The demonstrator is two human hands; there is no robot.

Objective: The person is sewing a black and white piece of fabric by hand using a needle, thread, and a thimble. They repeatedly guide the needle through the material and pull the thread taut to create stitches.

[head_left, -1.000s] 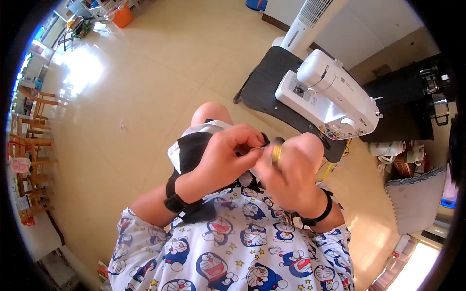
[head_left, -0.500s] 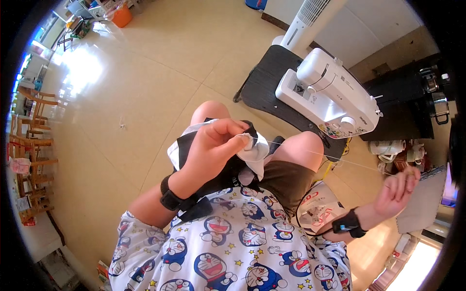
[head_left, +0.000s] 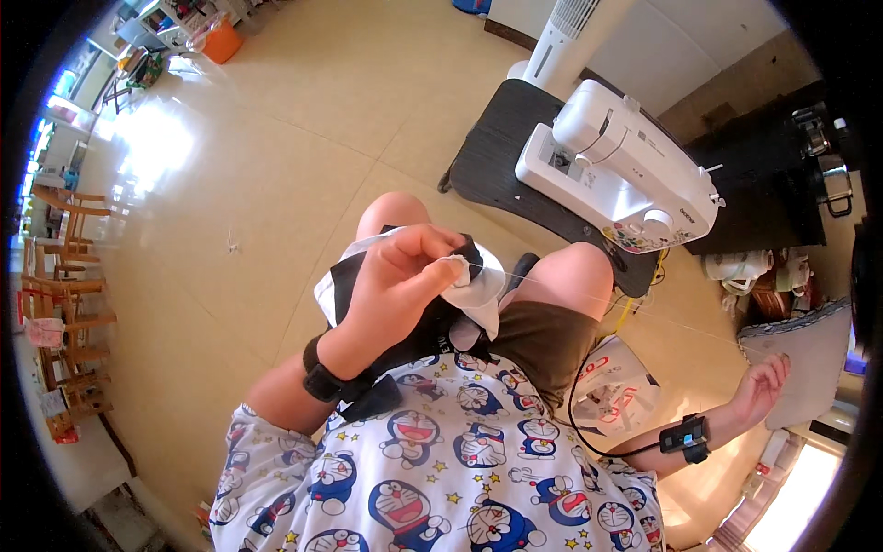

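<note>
My left hand (head_left: 405,276) pinches a piece of black and white fabric (head_left: 478,285) over my lap, between my bare knees. A thin pale thread (head_left: 635,313) runs taut from the fabric out to the right. My right hand (head_left: 759,386) is stretched far to the lower right, fingers pinched on the end of that thread; a needle there is too small to make out. Both wrists wear black bands.
A white sewing machine (head_left: 616,175) stands on a low black table (head_left: 497,166) just beyond my knees. A white tower fan (head_left: 561,37) is behind it. Dark furniture (head_left: 782,175) and a grey cushion (head_left: 800,350) lie right. Wooden chairs (head_left: 64,276) line the left.
My right hand left the fabric and swung out to the lower right, drawing the thread taut. My left hand stayed on the fabric.
</note>
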